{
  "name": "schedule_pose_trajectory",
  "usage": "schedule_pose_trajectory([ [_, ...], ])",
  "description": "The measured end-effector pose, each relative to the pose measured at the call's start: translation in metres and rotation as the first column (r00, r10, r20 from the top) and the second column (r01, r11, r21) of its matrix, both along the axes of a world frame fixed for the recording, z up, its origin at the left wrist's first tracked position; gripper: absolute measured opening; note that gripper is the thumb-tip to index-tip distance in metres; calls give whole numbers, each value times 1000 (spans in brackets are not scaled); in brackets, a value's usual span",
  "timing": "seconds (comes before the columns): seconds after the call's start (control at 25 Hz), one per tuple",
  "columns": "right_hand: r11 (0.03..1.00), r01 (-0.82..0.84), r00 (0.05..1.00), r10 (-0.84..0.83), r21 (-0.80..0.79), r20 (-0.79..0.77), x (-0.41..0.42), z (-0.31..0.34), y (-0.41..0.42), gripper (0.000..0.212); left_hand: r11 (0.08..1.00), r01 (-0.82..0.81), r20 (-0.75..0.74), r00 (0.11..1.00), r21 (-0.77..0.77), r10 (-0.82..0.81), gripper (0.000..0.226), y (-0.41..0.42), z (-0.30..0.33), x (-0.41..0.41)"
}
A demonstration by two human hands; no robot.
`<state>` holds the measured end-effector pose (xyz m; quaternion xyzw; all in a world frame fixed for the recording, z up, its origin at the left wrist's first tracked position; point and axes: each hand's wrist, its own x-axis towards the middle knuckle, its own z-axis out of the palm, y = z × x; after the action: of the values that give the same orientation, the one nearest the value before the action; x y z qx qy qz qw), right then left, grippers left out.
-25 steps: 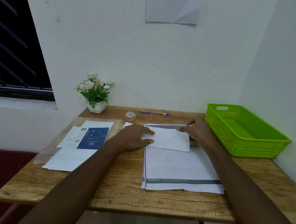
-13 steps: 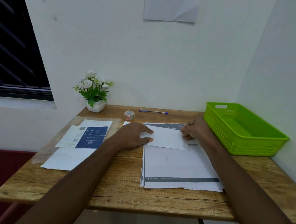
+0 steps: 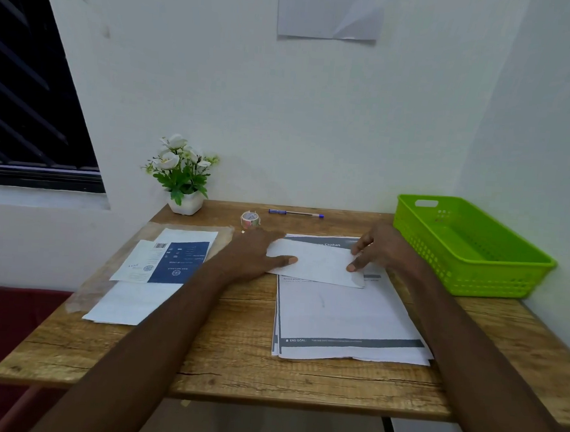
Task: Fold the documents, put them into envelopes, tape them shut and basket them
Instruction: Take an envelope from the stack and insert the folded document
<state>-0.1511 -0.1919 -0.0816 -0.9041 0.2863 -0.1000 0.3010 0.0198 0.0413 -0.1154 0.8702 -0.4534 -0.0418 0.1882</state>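
Observation:
A folded white document [image 3: 320,265] lies across the far end of a stack of printed documents [image 3: 347,318] in the middle of the wooden table [image 3: 233,360]. My left hand [image 3: 257,256] lies flat on its left end, thumb stretched along the near edge. My right hand [image 3: 379,247] presses fingertips and thumb on its right end. A small tape roll [image 3: 250,219] stands just behind my left hand. The green basket [image 3: 470,249] sits at the right, with nothing visible inside.
White envelopes and a blue-and-white printed pack [image 3: 169,261] lie on a clear plastic sleeve at the left. A potted white flower [image 3: 182,175] stands at the back left and a blue pen [image 3: 295,213] lies along the wall. Walls close the back and right sides.
My right hand has slid from the far right corner of the folded document down along its right edge. My left hand has stayed pressed on the left end.

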Motion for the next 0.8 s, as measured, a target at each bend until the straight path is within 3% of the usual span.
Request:
schedule_pose_trajectory([
  [0.16, 999, -29, 998, 28, -24, -58, -6, 7, 6, 50, 986, -164, 49, 986, 28, 162, 80, 9, 5, 19],
  [0.28, 999, 49, 998, -48, 25, -28, -10, 8, 10, 60, 971, -234, 36, 972, 52, 232, 89, 14, 2, 28],
  [0.56, 979, 141, 984, -122, 149, -129, -10, 5, 10, 44, 946, -324, 12, 946, 26, 324, 97, 15, 2, 31],
  [0.8, 966, 130, 988, -106, 226, -114, -7, 3, 6, 48, 898, -413, -360, 869, -154, 339, 94, 22, 8, 34],
])
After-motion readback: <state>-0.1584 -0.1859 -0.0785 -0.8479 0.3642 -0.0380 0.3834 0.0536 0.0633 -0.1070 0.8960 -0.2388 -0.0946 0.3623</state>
